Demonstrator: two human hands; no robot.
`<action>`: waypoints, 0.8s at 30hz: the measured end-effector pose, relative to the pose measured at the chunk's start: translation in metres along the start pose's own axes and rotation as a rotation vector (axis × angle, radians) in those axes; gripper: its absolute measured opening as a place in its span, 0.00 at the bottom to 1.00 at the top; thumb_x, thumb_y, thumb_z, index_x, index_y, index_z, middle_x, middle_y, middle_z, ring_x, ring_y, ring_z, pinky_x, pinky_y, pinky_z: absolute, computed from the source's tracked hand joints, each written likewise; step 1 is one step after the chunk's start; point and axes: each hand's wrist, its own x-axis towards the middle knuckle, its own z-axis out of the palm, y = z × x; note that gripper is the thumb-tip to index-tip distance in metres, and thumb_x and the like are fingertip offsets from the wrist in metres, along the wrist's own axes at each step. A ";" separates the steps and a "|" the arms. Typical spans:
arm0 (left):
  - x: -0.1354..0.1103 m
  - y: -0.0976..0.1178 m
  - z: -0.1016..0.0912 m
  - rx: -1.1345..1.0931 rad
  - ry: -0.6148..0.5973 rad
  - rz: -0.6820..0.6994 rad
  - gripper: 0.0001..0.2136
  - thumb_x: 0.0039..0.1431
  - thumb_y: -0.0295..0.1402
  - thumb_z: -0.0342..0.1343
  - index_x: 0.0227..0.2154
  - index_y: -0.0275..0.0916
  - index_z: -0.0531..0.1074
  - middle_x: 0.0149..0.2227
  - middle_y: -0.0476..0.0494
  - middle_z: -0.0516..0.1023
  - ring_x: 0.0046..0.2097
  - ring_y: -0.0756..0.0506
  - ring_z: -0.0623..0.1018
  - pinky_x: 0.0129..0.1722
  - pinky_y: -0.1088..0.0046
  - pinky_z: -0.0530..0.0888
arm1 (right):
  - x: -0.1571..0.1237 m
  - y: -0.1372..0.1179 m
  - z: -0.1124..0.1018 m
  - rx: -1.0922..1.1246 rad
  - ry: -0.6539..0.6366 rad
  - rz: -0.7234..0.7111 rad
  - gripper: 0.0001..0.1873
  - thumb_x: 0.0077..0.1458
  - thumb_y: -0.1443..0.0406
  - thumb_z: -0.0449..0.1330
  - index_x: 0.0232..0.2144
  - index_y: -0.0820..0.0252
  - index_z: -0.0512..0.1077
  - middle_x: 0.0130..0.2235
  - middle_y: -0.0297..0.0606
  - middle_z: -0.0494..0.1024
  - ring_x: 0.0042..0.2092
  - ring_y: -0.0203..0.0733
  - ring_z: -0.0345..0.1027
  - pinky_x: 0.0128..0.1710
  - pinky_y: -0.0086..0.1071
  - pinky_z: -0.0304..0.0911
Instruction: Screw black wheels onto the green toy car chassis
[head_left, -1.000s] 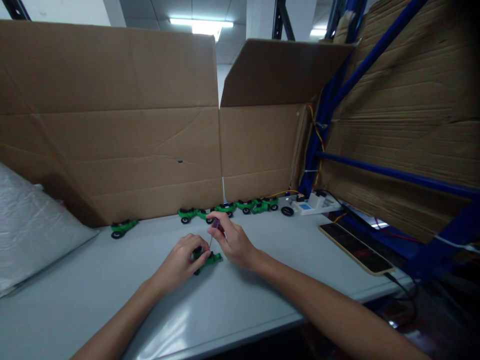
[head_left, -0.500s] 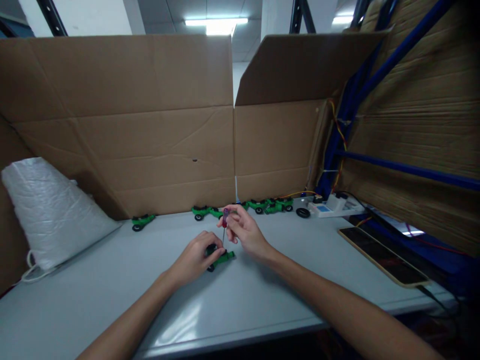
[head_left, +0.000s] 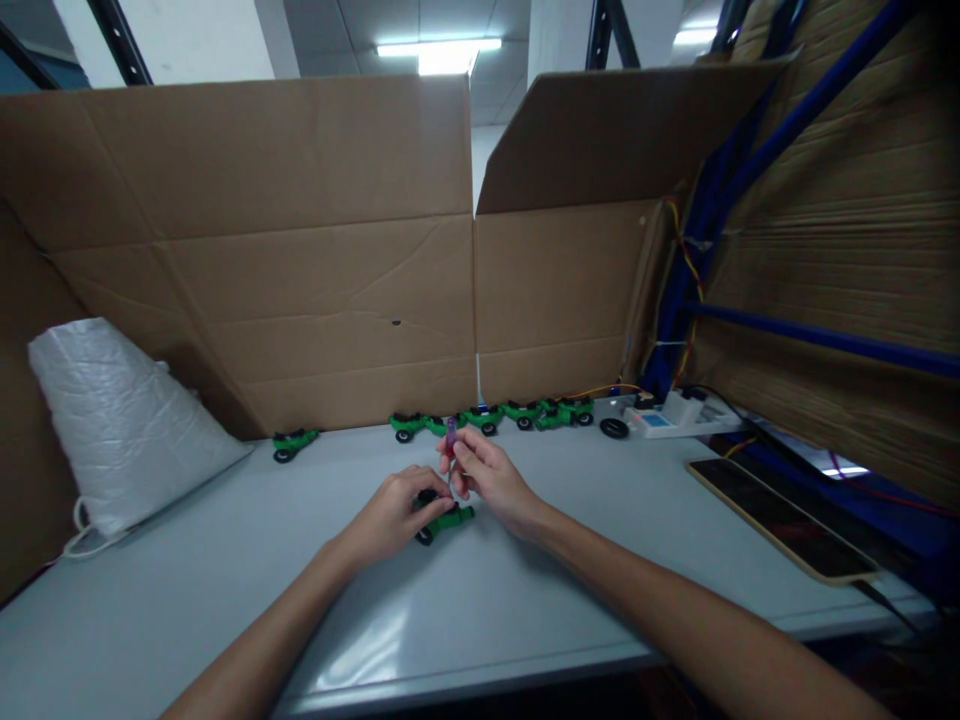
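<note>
A green toy motorcycle (head_left: 454,518) with black wheels rests on the table in front of me. My left hand (head_left: 397,510) is closed around its upper part, thumb and fingers pressing from the left. In my right hand (head_left: 491,478) is a small screwdriver (head_left: 451,436) with a purple-red handle, pinched between thumb and fingers. It stands nearly upright over the toy, shaft pointing down. Where the tip meets the toy is hidden by my fingers.
Several more green toy motorcycles (head_left: 523,414) line the cardboard wall (head_left: 337,290), one (head_left: 294,443) farther left. A white sack (head_left: 127,430) stands at left. On the right are a black ring (head_left: 614,428), a power strip (head_left: 667,420) and a phone (head_left: 780,520) with a cable.
My right hand has come down slightly and the screwdriver sits lower, with more of it covered by the fingers. The left hand keeps its grip on the toy. The view has shifted a little.
</note>
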 end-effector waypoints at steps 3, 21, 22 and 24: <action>0.000 -0.001 -0.003 -0.026 -0.004 -0.007 0.08 0.70 0.37 0.59 0.41 0.40 0.81 0.43 0.43 0.83 0.46 0.43 0.79 0.52 0.68 0.73 | -0.001 0.003 0.001 0.011 -0.026 -0.009 0.23 0.61 0.46 0.65 0.45 0.57 0.70 0.35 0.31 0.75 0.25 0.30 0.63 0.25 0.27 0.59; 0.000 -0.003 -0.002 -0.084 0.035 -0.003 0.03 0.64 0.31 0.63 0.36 0.40 0.81 0.43 0.43 0.84 0.48 0.43 0.79 0.53 0.68 0.72 | -0.001 0.007 0.000 -0.080 -0.050 -0.047 0.20 0.55 0.51 0.72 0.34 0.57 0.70 0.27 0.28 0.72 0.27 0.33 0.63 0.27 0.29 0.58; 0.000 -0.002 -0.002 -0.088 0.030 -0.003 0.03 0.64 0.31 0.63 0.36 0.40 0.81 0.43 0.43 0.84 0.48 0.43 0.79 0.54 0.68 0.72 | -0.001 0.008 0.000 -0.079 -0.039 -0.045 0.20 0.54 0.52 0.72 0.36 0.57 0.71 0.28 0.28 0.74 0.27 0.34 0.64 0.27 0.29 0.58; -0.001 -0.001 -0.003 -0.089 0.024 -0.005 0.03 0.64 0.31 0.63 0.35 0.39 0.80 0.43 0.44 0.84 0.48 0.43 0.80 0.53 0.68 0.72 | -0.001 0.009 -0.001 -0.070 -0.016 -0.041 0.20 0.54 0.53 0.72 0.41 0.56 0.71 0.31 0.30 0.77 0.28 0.35 0.67 0.28 0.29 0.59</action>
